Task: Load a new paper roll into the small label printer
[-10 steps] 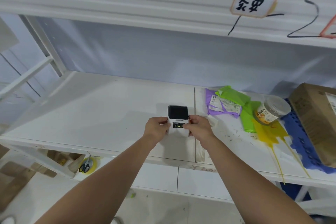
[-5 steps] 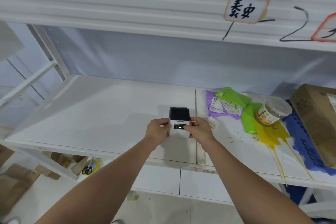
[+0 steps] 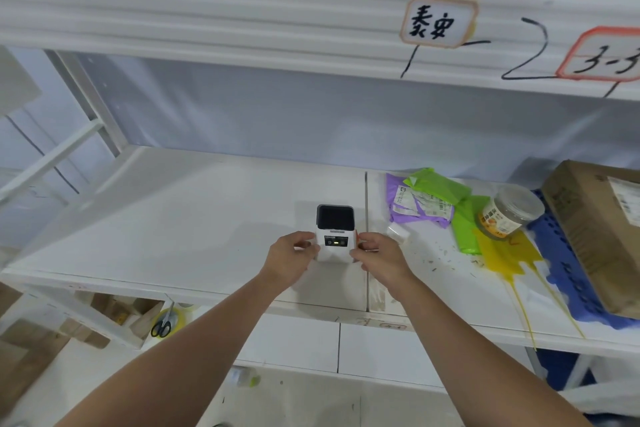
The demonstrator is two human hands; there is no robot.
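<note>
Little has moved: our left hand point(image 3: 290, 260) and right hand point(image 3: 380, 258) still pinch the label printer point(image 3: 335, 233) on the shelf point(image 3: 173, 218). We judge loading barely begun; its lid looks shut, and a small white roll point(image 3: 398, 231) waits beside.

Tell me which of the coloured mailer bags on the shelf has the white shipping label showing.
The purple bag, leftmost of the pile. The green bags overlapping it show no label.

Lower sides of the label printer point(image 3: 335, 232) covered by the left hand point(image 3: 290, 262) and right hand point(image 3: 380, 262); small print above its lit panel unreadable. Cardboard box point(image 3: 599, 229) and red-edged tag point(image 3: 604, 54) cropped at right. Paper roll point(image 3: 398, 233) half hidden behind the right hand.
</note>
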